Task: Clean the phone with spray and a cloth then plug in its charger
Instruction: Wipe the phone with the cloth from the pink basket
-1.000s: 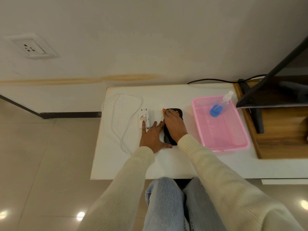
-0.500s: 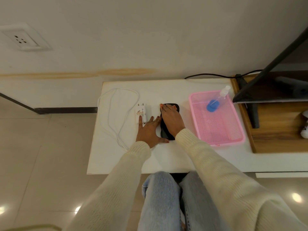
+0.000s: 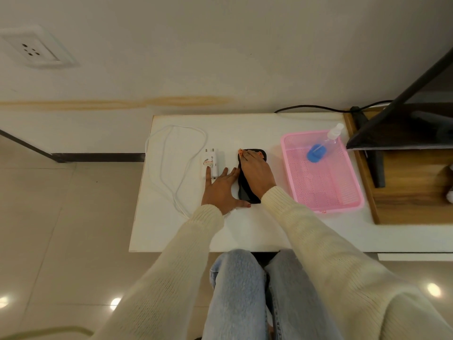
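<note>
The phone (image 3: 245, 192) lies flat at the centre of the white table (image 3: 245, 231). The right hand (image 3: 255, 173) presses flat on it, fingers extended over an orange cloth (image 3: 241, 151) edge. At 9 o'clock, the left hand (image 3: 220, 190) rests open, palm down, touching the charger (image 3: 211, 163). At 3 o'clock sits the pink basket (image 3: 326, 187) holding the spray bottle (image 3: 321, 148).

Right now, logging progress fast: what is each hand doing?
Left hand: open, flat on the table beside the phone.
Right hand: flat, pressing a cloth on the phone.
</note>
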The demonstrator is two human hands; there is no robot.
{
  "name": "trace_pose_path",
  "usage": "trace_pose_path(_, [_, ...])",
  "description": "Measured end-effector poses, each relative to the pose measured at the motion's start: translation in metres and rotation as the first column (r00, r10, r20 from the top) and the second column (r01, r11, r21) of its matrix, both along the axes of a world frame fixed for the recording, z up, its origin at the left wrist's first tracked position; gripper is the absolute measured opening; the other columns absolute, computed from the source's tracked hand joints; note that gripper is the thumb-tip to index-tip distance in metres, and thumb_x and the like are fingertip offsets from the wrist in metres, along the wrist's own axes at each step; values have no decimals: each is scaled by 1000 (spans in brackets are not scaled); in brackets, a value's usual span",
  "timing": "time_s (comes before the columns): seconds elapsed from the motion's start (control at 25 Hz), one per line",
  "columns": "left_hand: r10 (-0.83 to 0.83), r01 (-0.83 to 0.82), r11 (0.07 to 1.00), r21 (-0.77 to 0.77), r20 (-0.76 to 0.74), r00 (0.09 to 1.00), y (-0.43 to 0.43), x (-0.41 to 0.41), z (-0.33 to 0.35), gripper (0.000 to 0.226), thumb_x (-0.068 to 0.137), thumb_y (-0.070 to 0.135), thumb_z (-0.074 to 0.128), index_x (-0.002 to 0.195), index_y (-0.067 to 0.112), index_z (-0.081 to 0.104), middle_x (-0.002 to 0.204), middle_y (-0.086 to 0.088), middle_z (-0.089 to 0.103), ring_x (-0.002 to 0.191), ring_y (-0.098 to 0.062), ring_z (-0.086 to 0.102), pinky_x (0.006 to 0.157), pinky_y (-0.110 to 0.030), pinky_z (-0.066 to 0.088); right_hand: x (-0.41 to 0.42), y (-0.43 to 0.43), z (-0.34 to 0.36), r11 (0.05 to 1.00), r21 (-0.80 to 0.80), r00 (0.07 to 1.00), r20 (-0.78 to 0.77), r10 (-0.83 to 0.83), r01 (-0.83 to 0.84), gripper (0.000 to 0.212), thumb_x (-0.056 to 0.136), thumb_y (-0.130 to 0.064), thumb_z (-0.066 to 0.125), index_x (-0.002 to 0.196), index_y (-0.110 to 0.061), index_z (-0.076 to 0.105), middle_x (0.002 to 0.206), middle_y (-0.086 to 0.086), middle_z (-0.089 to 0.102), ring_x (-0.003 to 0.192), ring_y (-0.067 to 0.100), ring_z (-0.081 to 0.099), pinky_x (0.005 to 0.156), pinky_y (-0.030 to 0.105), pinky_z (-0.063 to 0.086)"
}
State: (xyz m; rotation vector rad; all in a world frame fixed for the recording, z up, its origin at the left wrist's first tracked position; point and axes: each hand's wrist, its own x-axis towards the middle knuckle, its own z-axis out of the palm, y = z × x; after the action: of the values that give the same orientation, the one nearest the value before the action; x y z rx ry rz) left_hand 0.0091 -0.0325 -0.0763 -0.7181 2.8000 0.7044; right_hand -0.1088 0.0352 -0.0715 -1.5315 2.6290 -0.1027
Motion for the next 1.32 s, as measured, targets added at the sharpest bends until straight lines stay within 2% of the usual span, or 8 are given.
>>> trace_pose_path(0.4, [-3,3,1000,-6,9,1000,0,0,-2,110,63,72,65,150,31,11,154,10,26,144,-9,11,104,-41,-29,-6,6,-5,994,-20,993,-43,107,-108,51,94,-9,49,141,-2,31,144,13,41,135,24,36,113,31,24])
trace_pose_path(0.52, [-9,9,1000,-8,16,1000,-1,0,-5,110,63,74,63,150,31,11,154,10,24,144,-9,11,105,-41,-29,-10,7,-9,937,-296,975,175,-138,186,30,89,-17,58,117,-10,63,125,6,62,117,17,55,110,33,36])
trace_pose_path(0.6, [-11,11,1000,-4,15,1000,-1,0,-6,110,62,74,63,150,31,11,155,10,24,144,-8,11,105,-41,-29,-13,8,-8,861,-310,882,381,-276,403,25,84,-21,64,107,-14,68,119,5,65,114,17,58,111,30,34])
trace_pose_path(0.68, [-12,12,1000,-3,17,1000,-2,1,-7,111,62,75,63,150,30,11,155,10,24,144,-8,11,106,-42,-29,-21,15,-4,907,-302,940,266,-214,292,34,88,-5,52,121,-10,60,130,9,58,124,23,49,112,19,23])
trace_pose_path(0.76, [-12,12,1000,-2,23,1000,-2,0,-7,111,63,74,63,150,30,11,155,10,23,144,-8,10,106,-42,-29,-22,19,-5,954,-241,964,238,-119,178,42,87,7,44,127,-4,53,135,14,53,128,29,45,110,30,28])
trace_pose_path(0.84, [-11,11,1000,-7,25,1000,-1,0,-7,111,63,74,63,150,30,11,155,10,23,144,-8,10,106,-42,-29,-19,19,-5,950,-255,953,283,-106,182,39,89,4,47,127,-2,52,135,16,53,127,31,46,108,37,33])
trace_pose_path(1.0, [-6,6,1000,-6,24,1000,-1,0,-7,109,63,73,64,150,31,11,155,10,23,144,-8,10,109,-45,-25,-15,15,-4,989,-142,984,176,-27,53,45,92,-11,53,136,-4,42,141,12,47,131,25,41,110,29,29])
trace_pose_path(1.32, [-5,5,1000,-4,29,1000,-2,0,-7,110,63,73,64,150,31,10,155,11,22,144,-8,9,107,-42,-28,-13,21,-3,998,-54,996,91,-16,21,54,90,-10,55,140,-4,34,143,12,44,132,25,39,106,30,34])
